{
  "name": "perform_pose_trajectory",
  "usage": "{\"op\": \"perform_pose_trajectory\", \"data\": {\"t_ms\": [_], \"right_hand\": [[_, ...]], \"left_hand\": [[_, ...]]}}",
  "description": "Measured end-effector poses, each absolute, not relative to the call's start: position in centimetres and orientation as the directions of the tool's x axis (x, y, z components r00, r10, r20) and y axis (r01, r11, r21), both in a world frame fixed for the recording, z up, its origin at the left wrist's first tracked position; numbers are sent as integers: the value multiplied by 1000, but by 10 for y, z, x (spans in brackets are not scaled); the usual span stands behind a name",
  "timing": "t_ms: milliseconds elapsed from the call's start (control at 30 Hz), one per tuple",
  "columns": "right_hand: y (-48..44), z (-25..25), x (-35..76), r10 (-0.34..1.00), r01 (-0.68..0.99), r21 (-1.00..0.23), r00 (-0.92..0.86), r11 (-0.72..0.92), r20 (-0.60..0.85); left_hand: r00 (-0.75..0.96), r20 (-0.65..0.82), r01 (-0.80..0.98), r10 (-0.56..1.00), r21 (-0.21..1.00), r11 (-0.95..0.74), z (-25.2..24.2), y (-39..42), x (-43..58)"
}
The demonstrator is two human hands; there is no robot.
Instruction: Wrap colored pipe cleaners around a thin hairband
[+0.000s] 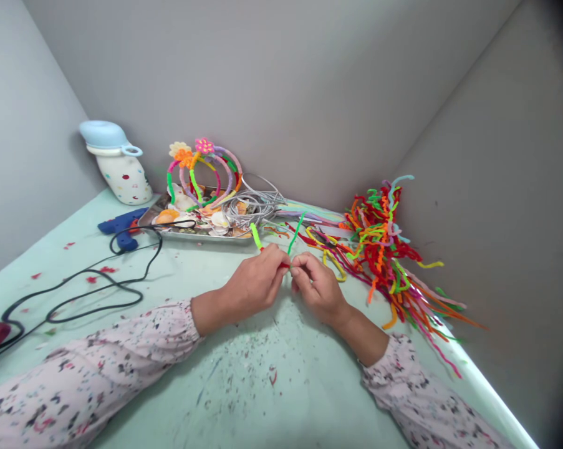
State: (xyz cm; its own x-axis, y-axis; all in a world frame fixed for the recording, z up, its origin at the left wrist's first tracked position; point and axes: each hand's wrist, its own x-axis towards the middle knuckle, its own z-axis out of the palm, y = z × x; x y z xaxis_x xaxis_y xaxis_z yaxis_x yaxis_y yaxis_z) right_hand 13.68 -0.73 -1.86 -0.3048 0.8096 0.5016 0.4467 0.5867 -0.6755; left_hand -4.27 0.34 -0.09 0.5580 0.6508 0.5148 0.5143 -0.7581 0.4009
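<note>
My left hand point(255, 280) is closed around a piece wrapped in red and yellow-green fuzzy stem point(256, 236), whose yellow-green end sticks up behind the fingers. A bit of red shows between the two hands. My right hand point(319, 288) meets the left one at the fingertips, thumb and forefinger pinched on a green pipe cleaner point(297, 232) that rises upward from between the hands. Much of the held piece is hidden by the fingers.
Behind lies a metal tray point(206, 238) with flower headbands point(192, 181) and coiled grey wire point(253, 206). Left are a blue glue gun point(122, 227), black cable point(98, 305) and white bottle point(122, 174). Many coloured pipe cleaners point(384, 237) pile at right on the pale green table point(244, 386).
</note>
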Motion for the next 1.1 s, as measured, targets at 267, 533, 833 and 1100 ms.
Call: {"op": "perform_pose_trajectory", "data": {"t_ms": [267,533,833,1100], "right_hand": [[-7,-19,134,823,389,-726,-252,567,508],[-6,-10,132,818,357,-737,-281,574,502],[-5,-21,133,863,268,-820,-178,506,474],[-4,-25,134,846,215,-818,-131,533,517]], "left_hand": [[543,530,508,651,410,-757,0,3,-42],[553,519,503,652,416,-758,-1,5,-42],[510,478,495,715,517,-698,3,2,-43],[517,483,454,707,546,-705,8,0,-43]]}}
